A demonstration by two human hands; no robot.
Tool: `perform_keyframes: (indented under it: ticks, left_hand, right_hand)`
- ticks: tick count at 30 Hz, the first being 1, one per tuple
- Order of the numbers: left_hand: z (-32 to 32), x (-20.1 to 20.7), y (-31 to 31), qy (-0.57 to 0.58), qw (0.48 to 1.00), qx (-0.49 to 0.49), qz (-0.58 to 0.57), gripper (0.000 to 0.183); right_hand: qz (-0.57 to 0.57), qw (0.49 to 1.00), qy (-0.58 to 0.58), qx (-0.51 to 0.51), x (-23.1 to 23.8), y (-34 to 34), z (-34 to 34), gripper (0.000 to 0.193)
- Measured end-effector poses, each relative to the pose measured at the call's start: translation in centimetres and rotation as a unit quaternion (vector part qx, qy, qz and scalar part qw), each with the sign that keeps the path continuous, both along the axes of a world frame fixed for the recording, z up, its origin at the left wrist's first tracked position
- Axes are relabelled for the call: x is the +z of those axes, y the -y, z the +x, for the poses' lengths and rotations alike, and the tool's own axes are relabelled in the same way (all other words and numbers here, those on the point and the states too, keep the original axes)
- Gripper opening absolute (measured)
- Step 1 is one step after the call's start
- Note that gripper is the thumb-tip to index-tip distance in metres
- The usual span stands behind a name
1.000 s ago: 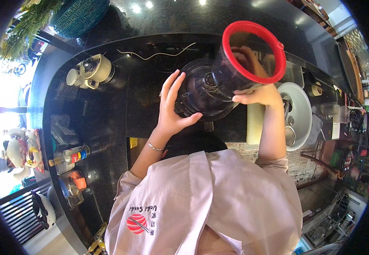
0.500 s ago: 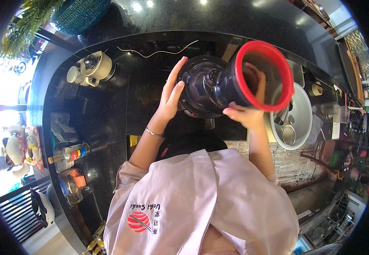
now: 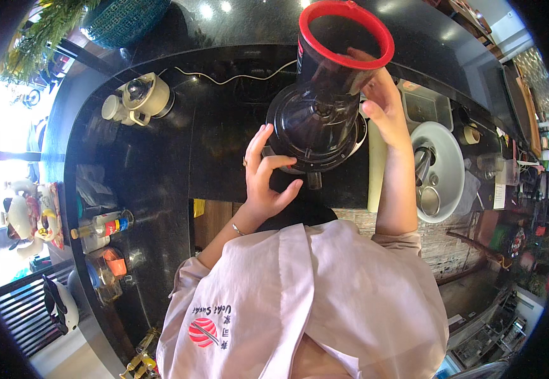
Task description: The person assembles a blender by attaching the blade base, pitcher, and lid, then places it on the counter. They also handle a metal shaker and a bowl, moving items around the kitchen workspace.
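A dark see-through juicer (image 3: pixel 315 123) stands on the black counter in front of me. Its tall hopper (image 3: pixel 328 76), topped by a red rim (image 3: pixel 385 47), leans away toward the far side. My right hand (image 3: pixel 385 104) grips the hopper from its right side. Some of its fingers show behind the hopper wall, and the thumb stands apart on the near side. My left hand (image 3: pixel 268 170) is open at the juicer's near left edge, fingers spread, the index finger reaching a small red mark there. A short spout (image 3: pixel 314 181) points toward me.
On the right stands a white basin (image 3: pixel 448 164) with metal utensils, near a clear plastic container (image 3: pixel 423 104). A cream pot (image 3: pixel 148 98) sits at the back left. Bottles (image 3: pixel 107 228) line the left counter. A white cord (image 3: pixel 236 77) runs behind, and a raised black ledge (image 3: pixel 249 25) spans the back.
The hopper has swung from the right to the far side, with my right hand following it. My left hand has moved from the juicer's left side down to its near left edge.
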State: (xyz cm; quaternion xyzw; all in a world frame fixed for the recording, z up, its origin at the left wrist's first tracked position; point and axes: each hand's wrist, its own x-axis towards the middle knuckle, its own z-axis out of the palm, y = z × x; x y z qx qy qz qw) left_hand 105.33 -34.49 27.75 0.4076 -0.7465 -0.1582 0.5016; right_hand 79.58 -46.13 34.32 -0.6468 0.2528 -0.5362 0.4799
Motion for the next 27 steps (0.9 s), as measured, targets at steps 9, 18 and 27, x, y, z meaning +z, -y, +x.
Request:
perform_keyframes:
  ticks: [9,18,27]
  left_hand:
    - [-1.3,0.4,2.3,-0.008,0.998,0.004,0.070,0.080]
    - [0.2,0.0,4.5,-0.050,0.990,-0.038,0.126,0.069]
    - [-2.0,-0.2,2.5,-0.056,0.997,0.003,0.043,0.155]
  right_hand:
    - [-0.004,0.998,0.045,-0.047,-2.7,0.6,3.1,0.092]
    - [-0.003,0.989,-0.010,-0.148,-1.5,-2.6,4.3,0.098]
    - [0.122,0.991,-0.045,-0.001,-1.9,-0.6,-0.2,0.083]
